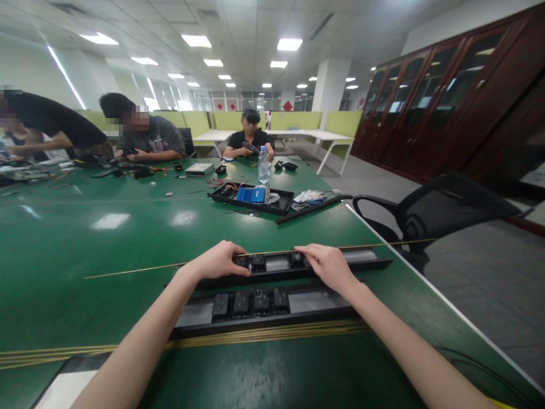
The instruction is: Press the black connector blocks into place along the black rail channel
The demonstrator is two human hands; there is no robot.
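A long thin brass rod [140, 271] runs across the far black channel [361, 255], along its back edge. My left hand [223, 260] is closed at the left part of that channel, fingertips on the rod and thumb by a black block. Further right, my right hand [326, 262] pinches at the rod above another black block [296, 259]. A third block [258, 262] sits between my hands. Nearer to me lies a second black channel [319, 301] with several black blocks [241, 304] side by side. Several brass rods [272, 333] lie along its front edge.
Further back are a black tray [281, 207] with a blue part, a water bottle [263, 166], white gloves [309, 197] and a black bar [306, 212]. A mesh chair [447, 204] stands right of the green table [106, 244]. Several people work at the far side.
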